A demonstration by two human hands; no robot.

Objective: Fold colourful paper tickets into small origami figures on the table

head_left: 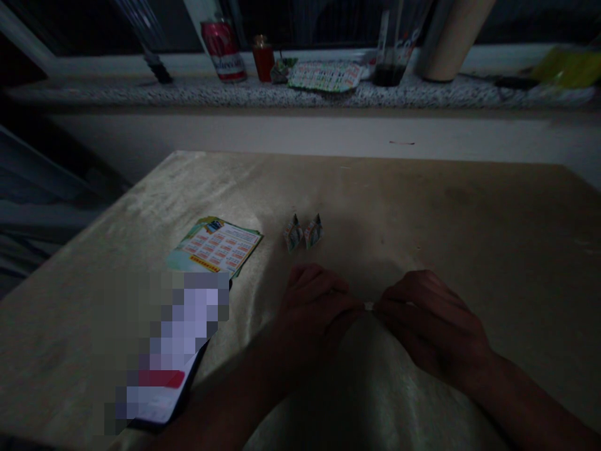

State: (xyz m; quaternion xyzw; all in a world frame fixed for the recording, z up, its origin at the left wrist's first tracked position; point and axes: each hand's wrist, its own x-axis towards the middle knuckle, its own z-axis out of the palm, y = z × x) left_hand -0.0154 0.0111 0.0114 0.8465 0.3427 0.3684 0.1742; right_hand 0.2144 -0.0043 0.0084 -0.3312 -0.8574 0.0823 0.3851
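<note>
My left hand (319, 307) and my right hand (434, 322) are closed, with their fingertips almost meeting above the front of the table. Between them shows the pale edge of a small piece of paper (369, 306), pinched from both sides; most of it is hidden by the fingers. Beyond my left hand stand two small folded paper pieces (303, 233), printed in green and white, side by side. To the left lies a stack of printed calendar cards (218, 244), slightly fanned.
A lit phone (173, 363), its screen partly blurred, lies left of my left forearm on the table (422, 207). Along the granite windowsill (263, 94) stand a red can (223, 50), a small red bottle (263, 59), a patterned packet (325, 75), a glass with dark contents (389, 72) and a tan cylinder (453, 41).
</note>
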